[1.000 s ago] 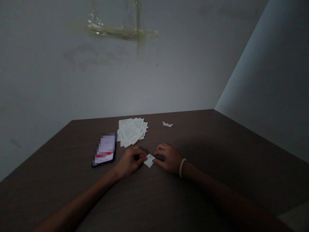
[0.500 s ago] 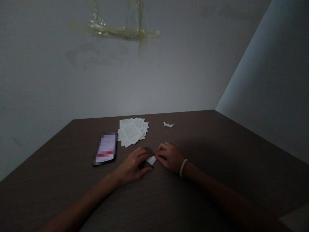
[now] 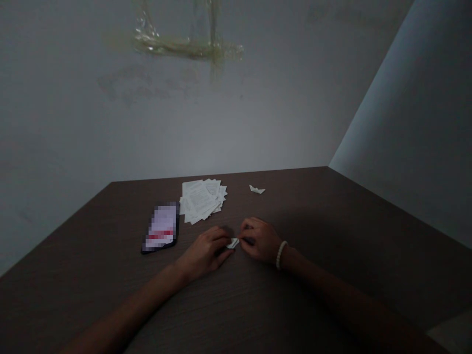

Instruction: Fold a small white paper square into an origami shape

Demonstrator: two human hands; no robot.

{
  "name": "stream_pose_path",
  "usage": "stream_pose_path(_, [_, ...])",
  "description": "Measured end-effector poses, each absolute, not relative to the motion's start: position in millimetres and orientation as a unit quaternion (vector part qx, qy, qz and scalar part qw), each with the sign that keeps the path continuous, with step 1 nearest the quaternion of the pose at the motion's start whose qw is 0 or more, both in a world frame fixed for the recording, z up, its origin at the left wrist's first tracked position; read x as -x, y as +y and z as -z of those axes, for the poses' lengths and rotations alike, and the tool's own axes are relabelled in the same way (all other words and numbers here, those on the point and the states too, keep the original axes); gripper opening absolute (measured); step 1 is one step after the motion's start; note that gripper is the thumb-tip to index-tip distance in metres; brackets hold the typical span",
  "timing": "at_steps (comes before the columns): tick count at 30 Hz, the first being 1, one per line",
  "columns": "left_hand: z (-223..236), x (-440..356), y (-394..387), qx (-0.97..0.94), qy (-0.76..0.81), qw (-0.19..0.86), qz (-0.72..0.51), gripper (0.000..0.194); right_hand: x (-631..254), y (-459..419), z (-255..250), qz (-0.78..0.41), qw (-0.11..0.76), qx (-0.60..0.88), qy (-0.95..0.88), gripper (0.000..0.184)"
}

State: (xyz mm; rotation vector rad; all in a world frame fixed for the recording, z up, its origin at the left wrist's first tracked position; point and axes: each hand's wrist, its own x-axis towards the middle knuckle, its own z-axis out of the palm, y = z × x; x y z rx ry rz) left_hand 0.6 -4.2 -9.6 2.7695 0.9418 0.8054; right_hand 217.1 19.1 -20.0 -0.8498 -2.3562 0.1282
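Note:
A small folded white paper (image 3: 232, 243) lies on the dark brown table (image 3: 332, 231), pinched between both my hands. My left hand (image 3: 206, 252) covers its left side with the fingers pressed on it. My right hand (image 3: 260, 240), with a pale bead bracelet at the wrist, grips its right edge with the fingertips. Most of the paper is hidden under my fingers.
A fanned stack of white paper slips (image 3: 202, 199) lies behind my hands. A phone (image 3: 161, 233) with a lit screen rests to the left. A small folded paper boat (image 3: 256, 189) sits farther back. Grey walls close the table's far and right sides.
The paper lay as an open square between my fingertips; now it is folded smaller and my left hand has slid over it.

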Motion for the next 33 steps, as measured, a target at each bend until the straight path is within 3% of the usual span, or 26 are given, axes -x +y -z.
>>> stream_pose_path(18, [6.1,-1.2,-3.3,-0.923,0.288,0.083,-0.242,0.017,-215.4,21.5,22.4,-0.063,0.319,0.35,-0.879,0.014])
stream_pose_path(24, [7.0,-1.5,-3.2,-0.925,0.294,0.076,-0.231,0.019,-211.9,17.6,20.4,-0.066,0.322,0.337,-0.882,0.007])
stream_pose_path(33, [2.8,-3.2,-5.9,-0.926,0.285,0.072,-0.239,0.021,-212.3,13.8,15.3,-0.041,0.279,0.326,-0.902,0.011])
